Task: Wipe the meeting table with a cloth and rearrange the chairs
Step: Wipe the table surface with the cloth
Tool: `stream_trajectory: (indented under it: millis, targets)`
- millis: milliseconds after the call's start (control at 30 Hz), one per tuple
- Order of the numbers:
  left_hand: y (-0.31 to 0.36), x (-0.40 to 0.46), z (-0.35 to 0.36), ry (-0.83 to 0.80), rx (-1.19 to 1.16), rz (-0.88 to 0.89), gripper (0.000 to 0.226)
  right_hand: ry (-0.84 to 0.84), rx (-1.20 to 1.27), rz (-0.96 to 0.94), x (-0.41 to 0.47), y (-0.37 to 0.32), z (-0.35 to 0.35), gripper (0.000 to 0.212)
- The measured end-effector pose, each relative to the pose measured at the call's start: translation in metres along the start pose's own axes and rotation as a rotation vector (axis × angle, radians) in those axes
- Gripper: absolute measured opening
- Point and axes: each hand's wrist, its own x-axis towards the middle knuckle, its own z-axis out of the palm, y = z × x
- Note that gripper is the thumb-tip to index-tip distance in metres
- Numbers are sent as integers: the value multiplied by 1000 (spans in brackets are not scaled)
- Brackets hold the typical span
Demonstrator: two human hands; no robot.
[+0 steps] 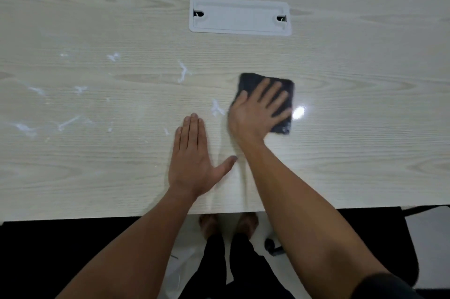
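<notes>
White smears [182, 71] streak the surface [341, 152] at left, unwiped. The left hand [194, 162] lies flat and open, likely bracing. Right of it, the right hand [258, 111] presses spread fingers onto the dark cloth [250, 80], holding it flat for wiping.

There is a single view, from a wide-angle camera worn on the person's head. It looks steeply down and forward over the near edge of the table [341, 172], close enough that the tabletop fills the upper three quarters of the picture. Both forearms reach in from the bottom edge. Beneath the table edge the camera sees almost straight down to the person's feet [229, 224] on the floor. Straight lines bow slightly toward the borders.
</notes>
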Motion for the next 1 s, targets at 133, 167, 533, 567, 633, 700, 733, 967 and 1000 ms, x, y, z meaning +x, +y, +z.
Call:
stream_trajectory:
  millis: [133, 167, 533, 567, 633, 700, 733, 967, 1000]
  targets:
    - [-2, 0, 1, 1, 20, 2, 124, -183, -98, -690, 23, -5, 0, 64]
    - [-1, 0, 1, 7, 9, 3, 123, -206, -117, -822, 37, 9, -7, 61]
    - [-1, -1, 1, 34, -59, 15, 123, 11, 34, 308, 36, 36, -17, 70]
    - [-1, -1, 1, 31, -63, 16, 123, 5, 37, 234, 30, 15, -10, 71]
    - [-1, 0, 1, 17, -56, 13, 123, -39, -2, 2, 24, -20, 4, 70]
    - [-2, 1, 0, 0, -39, 8, 123, -123, -80, -383, 23, -31, 7, 67]
    - [-3, 1, 0, -2, -38, 9, 122, -177, -118, -622, 26, -24, 4, 65]
    - [-2, -4, 2, 17, -94, 18, 122, -171, -128, -435, 105, 8, -25, 66]
    - [-3, -2, 3, 19, -95, 12, 123, -156, -88, -298, 110, -16, -20, 69]
